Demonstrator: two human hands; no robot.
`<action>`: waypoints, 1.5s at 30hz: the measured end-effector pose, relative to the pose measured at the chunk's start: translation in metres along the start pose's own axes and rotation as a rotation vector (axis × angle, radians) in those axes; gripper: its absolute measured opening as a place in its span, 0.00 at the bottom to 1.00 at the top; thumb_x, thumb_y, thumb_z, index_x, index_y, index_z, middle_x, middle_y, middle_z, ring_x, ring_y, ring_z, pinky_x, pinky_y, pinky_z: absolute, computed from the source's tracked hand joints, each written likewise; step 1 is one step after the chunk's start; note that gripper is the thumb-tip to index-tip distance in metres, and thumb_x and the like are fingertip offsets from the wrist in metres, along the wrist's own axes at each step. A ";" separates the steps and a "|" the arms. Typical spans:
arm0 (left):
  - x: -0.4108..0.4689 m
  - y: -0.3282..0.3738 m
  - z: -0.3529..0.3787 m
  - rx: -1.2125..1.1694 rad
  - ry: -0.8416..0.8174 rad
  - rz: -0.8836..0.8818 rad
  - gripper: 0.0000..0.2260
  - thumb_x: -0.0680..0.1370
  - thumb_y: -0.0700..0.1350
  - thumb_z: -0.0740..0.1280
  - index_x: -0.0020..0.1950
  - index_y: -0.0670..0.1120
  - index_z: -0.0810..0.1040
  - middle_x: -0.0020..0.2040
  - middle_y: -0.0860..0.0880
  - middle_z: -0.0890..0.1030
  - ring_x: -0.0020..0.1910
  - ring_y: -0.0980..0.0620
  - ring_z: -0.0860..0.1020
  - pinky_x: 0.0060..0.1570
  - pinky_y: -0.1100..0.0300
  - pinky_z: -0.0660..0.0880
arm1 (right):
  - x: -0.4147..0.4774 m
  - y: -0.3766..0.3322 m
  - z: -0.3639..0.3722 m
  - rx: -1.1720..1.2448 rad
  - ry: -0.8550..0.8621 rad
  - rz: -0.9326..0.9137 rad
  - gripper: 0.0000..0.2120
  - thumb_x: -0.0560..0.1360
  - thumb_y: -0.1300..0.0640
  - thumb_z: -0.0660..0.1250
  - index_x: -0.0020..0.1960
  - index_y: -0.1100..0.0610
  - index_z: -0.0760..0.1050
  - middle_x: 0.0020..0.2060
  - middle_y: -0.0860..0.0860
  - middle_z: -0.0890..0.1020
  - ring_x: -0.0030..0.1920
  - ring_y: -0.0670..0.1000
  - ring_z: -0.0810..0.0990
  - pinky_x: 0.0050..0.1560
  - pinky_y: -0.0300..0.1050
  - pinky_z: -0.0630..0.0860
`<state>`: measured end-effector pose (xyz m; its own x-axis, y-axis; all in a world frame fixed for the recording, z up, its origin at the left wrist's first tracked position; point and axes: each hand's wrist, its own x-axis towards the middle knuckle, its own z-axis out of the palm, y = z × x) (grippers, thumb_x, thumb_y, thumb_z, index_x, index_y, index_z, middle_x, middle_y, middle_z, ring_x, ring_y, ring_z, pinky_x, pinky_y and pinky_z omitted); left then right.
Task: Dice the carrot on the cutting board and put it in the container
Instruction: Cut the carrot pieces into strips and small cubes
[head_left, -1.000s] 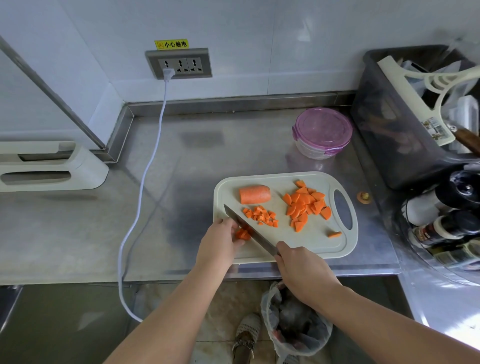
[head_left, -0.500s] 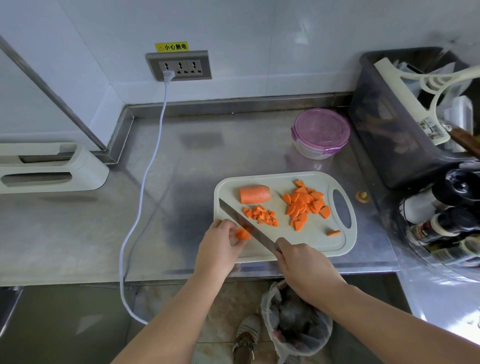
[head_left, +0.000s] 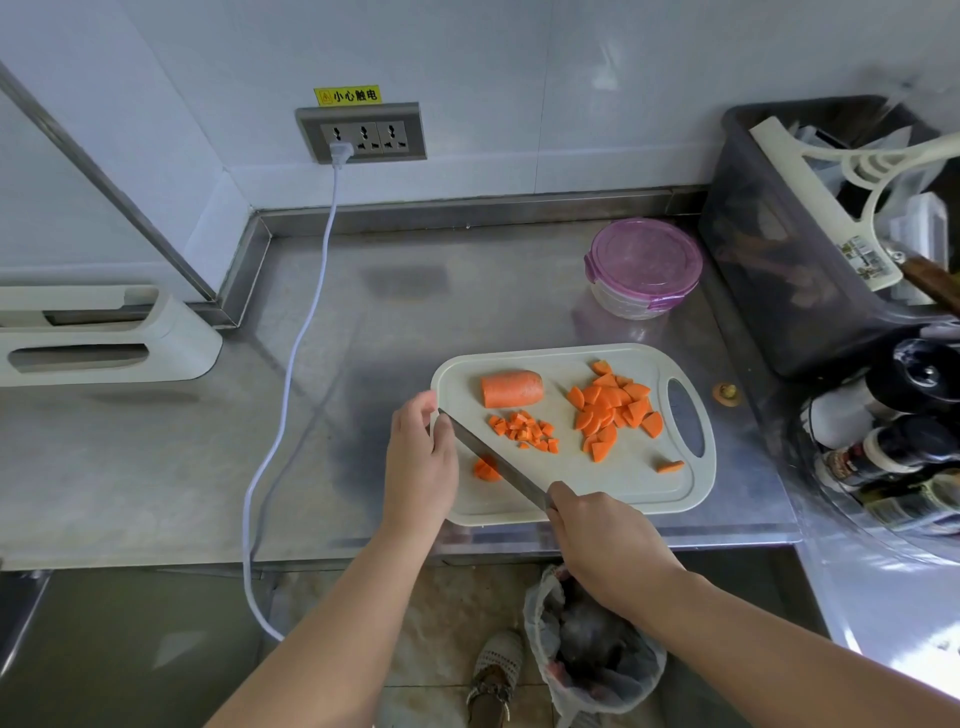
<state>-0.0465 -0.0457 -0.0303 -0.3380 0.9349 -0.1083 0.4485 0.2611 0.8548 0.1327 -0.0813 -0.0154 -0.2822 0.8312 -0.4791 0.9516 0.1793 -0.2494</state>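
Note:
A pale cutting board (head_left: 623, 488) lies on the steel counter. On it are a whole carrot stub (head_left: 511, 388), a small heap of fine dice (head_left: 523, 430), a bigger heap of carrot slices (head_left: 613, 408), one stray piece (head_left: 670, 466) and a small carrot chunk (head_left: 485, 469) beside the blade. My right hand (head_left: 605, 545) grips the handle of a knife (head_left: 493, 465) laid diagonally over the board. My left hand (head_left: 420, 460) rests at the board's left edge with fingers straight, touching the blade's tip. The lidded purple container (head_left: 644, 265) stands behind the board.
A dark bin (head_left: 789, 249) with utensils stands at the right, bottles (head_left: 883, 431) below it. A white cable (head_left: 296, 374) runs from the wall socket (head_left: 361, 132) down over the counter's front edge. A white appliance (head_left: 104, 338) sits at the left. A bagged bin (head_left: 592, 660) is below the counter.
My left hand has let go of the small carrot chunk and moved up and left to the blade's tip. The knife has stayed in about the same place.

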 end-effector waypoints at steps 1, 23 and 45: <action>0.000 0.003 0.001 -0.019 -0.037 0.001 0.14 0.83 0.45 0.56 0.68 0.46 0.70 0.64 0.52 0.73 0.62 0.56 0.72 0.57 0.67 0.65 | 0.000 0.000 0.000 -0.011 -0.003 -0.001 0.11 0.81 0.60 0.57 0.63 0.53 0.66 0.48 0.53 0.80 0.43 0.53 0.81 0.45 0.49 0.82; -0.004 -0.012 0.008 0.009 0.102 -0.204 0.10 0.80 0.40 0.62 0.60 0.44 0.75 0.50 0.52 0.78 0.53 0.53 0.77 0.48 0.67 0.67 | 0.004 0.006 0.004 -0.059 -0.033 -0.019 0.12 0.79 0.62 0.58 0.62 0.54 0.65 0.46 0.54 0.81 0.41 0.54 0.81 0.44 0.51 0.82; -0.013 -0.017 0.013 0.222 -0.167 -0.128 0.06 0.74 0.38 0.71 0.50 0.42 0.82 0.40 0.54 0.78 0.46 0.54 0.79 0.50 0.64 0.73 | 0.004 0.002 0.005 -0.062 -0.039 -0.019 0.13 0.80 0.62 0.58 0.63 0.53 0.65 0.45 0.53 0.80 0.41 0.53 0.81 0.43 0.50 0.82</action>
<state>-0.0391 -0.0595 -0.0502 -0.2709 0.9129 -0.3054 0.5871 0.4081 0.6991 0.1331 -0.0806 -0.0217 -0.3031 0.8067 -0.5072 0.9516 0.2278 -0.2063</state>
